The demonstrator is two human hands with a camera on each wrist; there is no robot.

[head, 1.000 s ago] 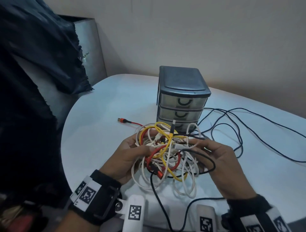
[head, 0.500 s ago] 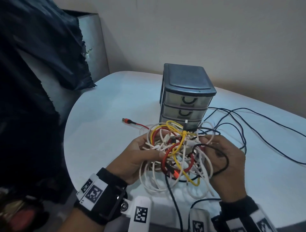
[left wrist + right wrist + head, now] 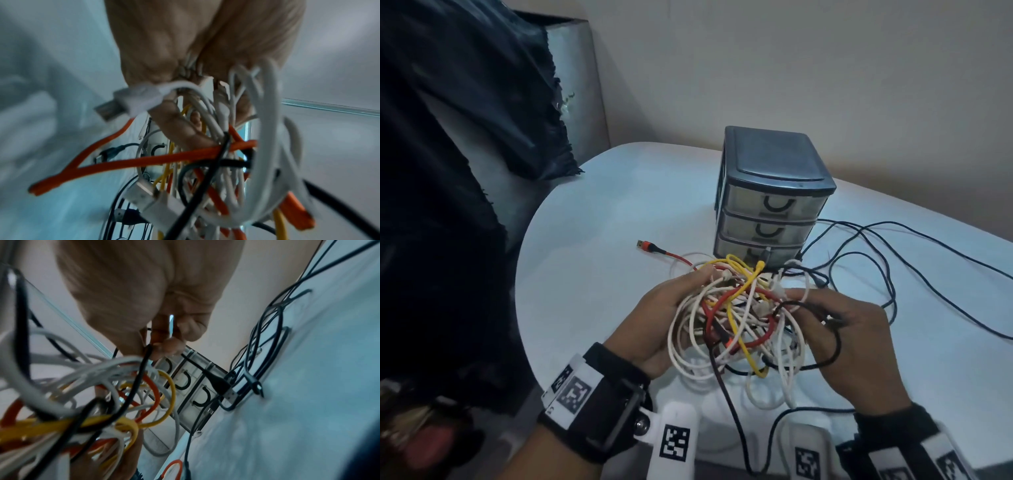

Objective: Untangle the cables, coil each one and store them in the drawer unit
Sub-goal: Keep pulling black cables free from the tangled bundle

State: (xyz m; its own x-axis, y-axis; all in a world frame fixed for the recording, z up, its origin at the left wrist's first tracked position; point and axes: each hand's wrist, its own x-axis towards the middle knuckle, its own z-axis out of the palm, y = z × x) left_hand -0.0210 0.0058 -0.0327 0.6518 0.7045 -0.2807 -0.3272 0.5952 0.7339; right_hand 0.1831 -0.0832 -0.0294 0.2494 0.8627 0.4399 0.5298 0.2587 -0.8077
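Observation:
A tangle of white, yellow, red and black cables [image 3: 743, 318] hangs between my two hands above the table's near edge. My left hand [image 3: 671, 315] grips the left side of the bundle, fingers curled into the white loops [image 3: 222, 113]. My right hand [image 3: 835, 329] holds the right side, and its fingertips pinch a thin black cable [image 3: 144, 363] by a white strand. The grey three-drawer unit [image 3: 770, 195] stands just behind the tangle with all drawers closed. A red cable's USB plug [image 3: 645, 245] lies on the table to the left.
Long black cables [image 3: 887, 260] sprawl over the white table [image 3: 592, 240] right of the drawer unit. A dark cloth [image 3: 448, 137] hangs at the left over a grey headboard. A black lead [image 3: 726, 394] drops from the tangle over the table's near edge.
Both hands have lifted the tangle a little and drawn closer around it. The right hand's fingers have curled in onto the black cable. The camera has tilted down and left.

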